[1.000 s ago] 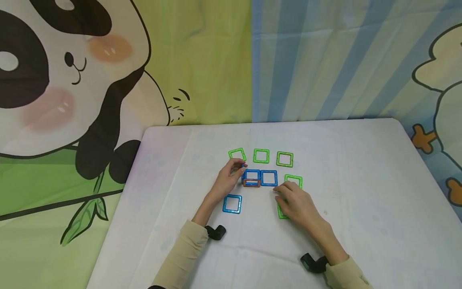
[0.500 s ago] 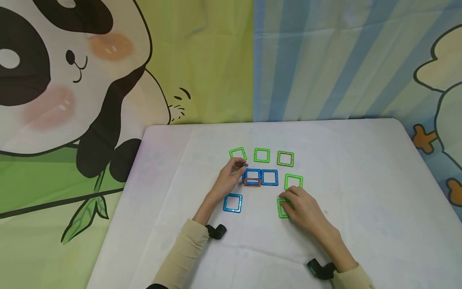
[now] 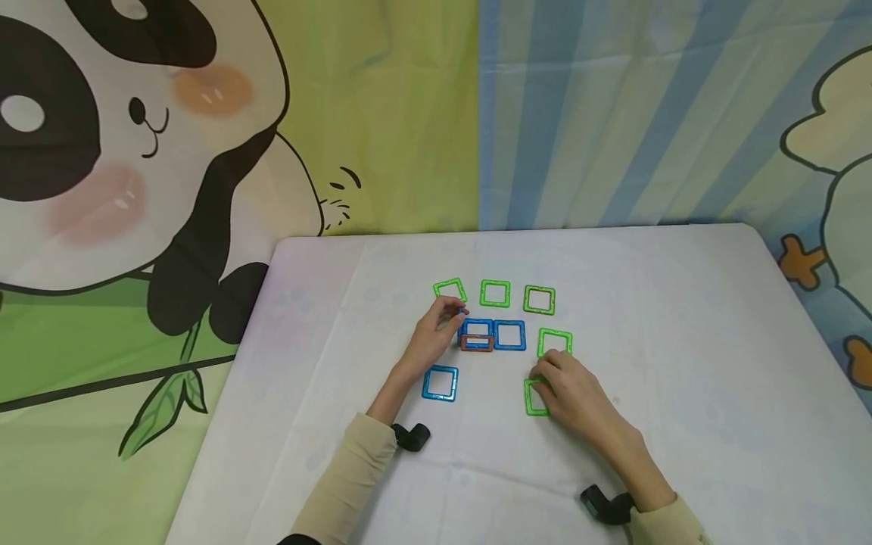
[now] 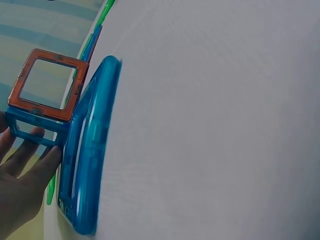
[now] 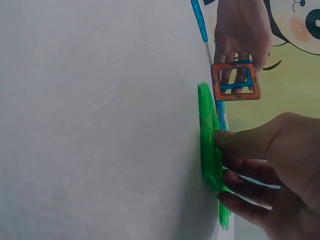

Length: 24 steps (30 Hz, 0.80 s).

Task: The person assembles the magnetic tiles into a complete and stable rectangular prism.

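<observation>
My left hand (image 3: 436,327) holds an upright blue magnetic tile (image 4: 35,127), mostly hidden by the hand in the head view. Joined to it is an upright orange-brown square tile (image 3: 477,344), which stands over a flat blue tile (image 3: 478,326). Right beside that lies a second flat blue tile (image 3: 509,334). With thumb and fingers, my right hand (image 3: 572,393) pinches the edge of a green square tile (image 5: 207,145) near the front. The hand covers part of this green tile in the head view.
Three green tiles, including the middle one (image 3: 495,293), lie in a row behind the blue ones. Another green tile (image 3: 555,342) lies just beyond my right hand. A loose blue tile (image 3: 440,384) lies front left. A white cloth (image 3: 681,341) covers the table.
My right hand has moved slightly right, away from the flat blue tiles, and now grips the front green tile, which has shifted a little toward me. The left hand stays in place.
</observation>
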Each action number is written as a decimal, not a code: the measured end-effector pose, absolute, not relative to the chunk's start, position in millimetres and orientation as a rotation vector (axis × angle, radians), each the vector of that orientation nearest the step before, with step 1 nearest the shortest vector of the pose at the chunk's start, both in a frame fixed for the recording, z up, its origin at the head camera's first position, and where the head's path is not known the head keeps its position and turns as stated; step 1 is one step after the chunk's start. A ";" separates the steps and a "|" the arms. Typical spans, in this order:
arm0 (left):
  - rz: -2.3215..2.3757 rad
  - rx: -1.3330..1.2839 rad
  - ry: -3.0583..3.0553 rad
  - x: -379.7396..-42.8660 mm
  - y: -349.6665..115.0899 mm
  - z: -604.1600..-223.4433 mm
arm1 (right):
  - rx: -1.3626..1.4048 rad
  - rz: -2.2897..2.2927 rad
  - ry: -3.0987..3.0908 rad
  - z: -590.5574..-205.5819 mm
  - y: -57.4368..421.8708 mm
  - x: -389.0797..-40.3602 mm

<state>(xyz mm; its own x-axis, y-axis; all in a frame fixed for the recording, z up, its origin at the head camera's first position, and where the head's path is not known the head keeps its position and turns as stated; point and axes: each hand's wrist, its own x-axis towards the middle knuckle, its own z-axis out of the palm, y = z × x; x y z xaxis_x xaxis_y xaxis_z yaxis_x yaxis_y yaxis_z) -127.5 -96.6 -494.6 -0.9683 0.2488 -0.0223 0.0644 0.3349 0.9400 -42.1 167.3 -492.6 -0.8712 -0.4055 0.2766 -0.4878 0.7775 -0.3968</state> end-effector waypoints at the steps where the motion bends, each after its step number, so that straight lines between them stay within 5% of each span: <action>1: 1.698 0.290 2.432 -127.7 -96.5 -495.3 | 0.712 0.688 -2.796 -492.2 166.8 -42.3; 24: 1.703 0.264 2.455 -130.1 -95.8 -499.1 | 0.779 0.614 -2.759 -475.6 156.2 -58.7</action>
